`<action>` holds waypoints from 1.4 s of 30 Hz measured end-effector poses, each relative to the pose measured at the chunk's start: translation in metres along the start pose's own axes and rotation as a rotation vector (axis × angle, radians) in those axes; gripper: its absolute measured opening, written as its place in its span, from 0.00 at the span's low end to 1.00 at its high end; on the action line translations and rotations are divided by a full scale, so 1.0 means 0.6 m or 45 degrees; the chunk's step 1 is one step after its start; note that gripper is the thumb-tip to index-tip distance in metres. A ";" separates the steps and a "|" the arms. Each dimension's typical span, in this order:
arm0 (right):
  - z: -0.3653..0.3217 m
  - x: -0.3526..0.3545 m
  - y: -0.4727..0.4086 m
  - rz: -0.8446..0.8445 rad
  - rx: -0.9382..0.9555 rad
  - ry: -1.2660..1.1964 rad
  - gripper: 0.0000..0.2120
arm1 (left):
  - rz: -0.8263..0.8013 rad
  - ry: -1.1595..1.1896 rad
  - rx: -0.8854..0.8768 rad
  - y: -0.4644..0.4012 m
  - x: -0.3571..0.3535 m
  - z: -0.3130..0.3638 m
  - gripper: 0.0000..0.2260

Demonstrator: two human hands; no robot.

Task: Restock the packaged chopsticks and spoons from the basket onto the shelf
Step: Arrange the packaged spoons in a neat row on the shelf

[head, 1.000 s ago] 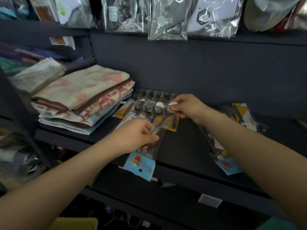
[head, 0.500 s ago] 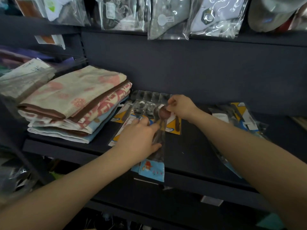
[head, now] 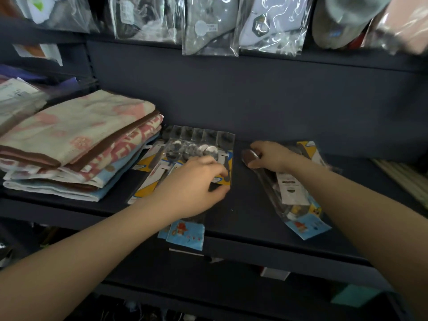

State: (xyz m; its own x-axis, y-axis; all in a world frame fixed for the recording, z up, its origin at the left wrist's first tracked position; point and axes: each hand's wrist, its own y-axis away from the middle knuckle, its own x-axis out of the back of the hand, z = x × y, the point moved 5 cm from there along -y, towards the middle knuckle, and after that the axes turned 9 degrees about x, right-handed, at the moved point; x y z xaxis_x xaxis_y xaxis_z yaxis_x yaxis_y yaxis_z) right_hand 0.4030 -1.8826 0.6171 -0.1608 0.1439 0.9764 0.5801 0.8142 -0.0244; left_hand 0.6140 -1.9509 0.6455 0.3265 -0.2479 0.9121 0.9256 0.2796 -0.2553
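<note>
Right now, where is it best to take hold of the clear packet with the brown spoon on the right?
Probably at the clear spoon packet's blue card end, from the front: it overhangs the dark shelf edge, so fingers fit underneath.

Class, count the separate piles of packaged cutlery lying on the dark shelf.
2. One pile lies under the left hand, beside the folded towels; the other pile lies under the right hand. The basket is not in view.

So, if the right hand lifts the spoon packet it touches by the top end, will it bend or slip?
The spoon packet probably stays fairly straight: a dark spoon runs along inside it. Its clear glossy sleeve looks slippery, so the right hand may need a firm pinch. The printed blue end already overhangs the shelf edge and may flap.
</note>
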 end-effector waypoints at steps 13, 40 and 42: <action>-0.048 0.082 0.026 0.358 -0.068 -1.247 0.12 | 0.010 0.361 0.230 0.003 0.004 0.015 0.18; 0.037 0.071 0.055 0.067 -0.067 -0.001 0.18 | -0.030 -0.112 0.131 -0.006 -0.008 -0.018 0.13; 0.068 0.059 0.077 -0.118 -0.091 0.043 0.22 | -0.026 -0.072 0.079 -0.015 -0.012 -0.003 0.13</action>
State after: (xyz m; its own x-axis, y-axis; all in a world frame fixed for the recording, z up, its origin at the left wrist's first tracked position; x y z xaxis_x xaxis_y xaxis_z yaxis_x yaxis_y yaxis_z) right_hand 0.3915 -1.8173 0.6418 -0.1899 0.0500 0.9805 0.6199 0.7806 0.0802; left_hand 0.6037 -1.9533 0.6409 0.2946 -0.2018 0.9341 0.9176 0.3327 -0.2176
